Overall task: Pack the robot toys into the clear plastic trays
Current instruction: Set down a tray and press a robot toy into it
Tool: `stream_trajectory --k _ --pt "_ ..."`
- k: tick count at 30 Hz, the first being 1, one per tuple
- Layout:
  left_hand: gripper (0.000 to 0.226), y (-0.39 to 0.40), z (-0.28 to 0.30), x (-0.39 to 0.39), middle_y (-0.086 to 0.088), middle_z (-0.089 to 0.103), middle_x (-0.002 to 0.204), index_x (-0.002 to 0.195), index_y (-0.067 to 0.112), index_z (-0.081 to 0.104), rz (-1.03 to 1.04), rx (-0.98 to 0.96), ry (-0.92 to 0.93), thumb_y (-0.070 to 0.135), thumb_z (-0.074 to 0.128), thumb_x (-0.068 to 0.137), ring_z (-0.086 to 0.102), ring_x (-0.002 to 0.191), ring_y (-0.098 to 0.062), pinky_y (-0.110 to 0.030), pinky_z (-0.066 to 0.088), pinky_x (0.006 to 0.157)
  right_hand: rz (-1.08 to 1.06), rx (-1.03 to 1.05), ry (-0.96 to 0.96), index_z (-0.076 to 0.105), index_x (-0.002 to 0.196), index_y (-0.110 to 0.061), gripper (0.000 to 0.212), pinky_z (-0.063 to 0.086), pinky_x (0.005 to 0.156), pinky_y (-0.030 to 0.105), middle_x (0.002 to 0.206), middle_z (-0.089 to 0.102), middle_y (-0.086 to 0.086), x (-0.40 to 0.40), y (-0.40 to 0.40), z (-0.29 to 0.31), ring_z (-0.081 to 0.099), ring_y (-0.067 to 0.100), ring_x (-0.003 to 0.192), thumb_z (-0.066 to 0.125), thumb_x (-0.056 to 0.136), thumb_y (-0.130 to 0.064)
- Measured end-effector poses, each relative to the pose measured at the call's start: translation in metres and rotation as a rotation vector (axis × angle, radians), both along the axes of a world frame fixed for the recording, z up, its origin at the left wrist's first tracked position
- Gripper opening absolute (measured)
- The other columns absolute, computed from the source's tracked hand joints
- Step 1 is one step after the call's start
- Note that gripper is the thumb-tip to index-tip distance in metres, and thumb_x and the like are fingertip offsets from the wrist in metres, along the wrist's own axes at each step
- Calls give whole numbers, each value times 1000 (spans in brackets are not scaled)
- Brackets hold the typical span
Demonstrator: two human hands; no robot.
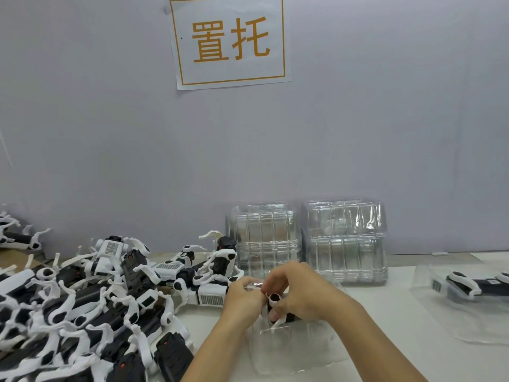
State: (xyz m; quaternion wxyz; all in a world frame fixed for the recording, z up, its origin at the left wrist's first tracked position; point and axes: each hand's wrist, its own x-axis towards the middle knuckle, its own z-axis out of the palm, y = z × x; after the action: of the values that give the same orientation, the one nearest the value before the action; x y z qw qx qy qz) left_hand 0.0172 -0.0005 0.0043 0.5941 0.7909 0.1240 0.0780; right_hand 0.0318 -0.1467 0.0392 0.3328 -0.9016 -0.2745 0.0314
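Here, nearest, a clear tray [297, 351] lies flat on the table [399, 321], and both hands meet just above its far end. The step in hand looks like seating one toy [276, 306] into that tray: the black-and-white piece sits between the palms, partly hidden. The right hand [296, 292] is curled round the toy, fingers bent down over its top. The left hand [242, 297] pinches something small and shiny at the toy's upper edge, possibly the tray's rim or a film; I cannot tell which. Both forearms come in from the bottom edge and converge, wrists slightly raised.

The next move, I judge, calls for lining the toy's legs up with the moulded pocket and pressing it down evenly, since thin white limbs could catch on the wall.

To the left, a heap of toys [82, 299] waits unpacked. At the right edge, a packed tray [465, 288] holds one toy. Farther back stand two stacks of empty trays [344, 241], and above them a paper sign [230, 41] on the wall.
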Motion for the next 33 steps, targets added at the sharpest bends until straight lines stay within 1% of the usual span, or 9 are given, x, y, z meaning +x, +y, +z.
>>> stream_trajectory --k 4,10,13,15,18,24,28,30,33 --pt "25 0 -3 2 -8 71 90 97 15 70 10 16 -11 -1 59 82 61 77 -16 -30 51 75 34 26 36 73 94 -40 25 47 74 13 90 73 -21 3 -13 6 65 -8 90 85 75 -28" --pt "32 -1 -8 5 3 62 83 110 19 67 26 97 -15 3 55 85 54 70 -8 -17 36 53 -207 -20 -28 71 95 -39 17 43 74 13 98 64 -18 15 -56 8 57 -4 92 79 82 -31" --pt "33 -1 -7 5 7 60 82 113 20 64 10 165 -34 3 51 87 53 68 -4 -8 36 45 -270 -101 -6 71 91 -41 15 46 94 30 107 61 -16 17 -69 13 56 5 108 80 79 -41" --pt "34 -1 -6 4 11 58 91 115 21 61 -12 223 -63 3 49 89 55 75 -1 -9 39 54 -281 -146 21 71 91 -42 19 43 105 39 122 61 -13 17 -73 16 54 10 119 82 76 -46" --pt "32 -1 -4 2 6 61 107 112 24 62 -28 326 -144 5 50 90 59 96 -9 -23 48 81 -276 -209 56 71 92 -42 24 42 102 33 136 56 -10 13 -73 18 51 13 126 85 73 -44" --pt "26 -7 13 -5 17 59 125 117 30 65 -210 637 -407 21 53 95 49 120 -2 -21 37 104 -288 -197 11 73 82 -36 13 39 85 26 134 57 -8 12 -65 17 49 8 103 85 77 -35" --pt "34 -20 13 -7 14 44 148 120 37 66 -368 845 -241 52 55 91 34 139 -7 -40 21 118 -291 -197 2 71 78 -37 16 42 84 27 132 59 -6 12 -63 18 55 14 114 87 74 -34" --pt "44 -23 9 -6 14 37 154 122 39 64 -384 914 -182 63 57 86 29 143 -9 -41 15 117 -293 -205 1 70 77 -38 18 42 82 27 132 59 -6 12 -62 18 54 14 114 87 74 -34" --pt "50 -21 8 -4 17 35 155 123 39 65 -373 899 -181 67 61 80 28 143 -8 -39 13 116 -324 -198 -3 69 74 -36 19 45 84 29 130 60 -6 12 -60 17 52 11 101 87 73 -34"
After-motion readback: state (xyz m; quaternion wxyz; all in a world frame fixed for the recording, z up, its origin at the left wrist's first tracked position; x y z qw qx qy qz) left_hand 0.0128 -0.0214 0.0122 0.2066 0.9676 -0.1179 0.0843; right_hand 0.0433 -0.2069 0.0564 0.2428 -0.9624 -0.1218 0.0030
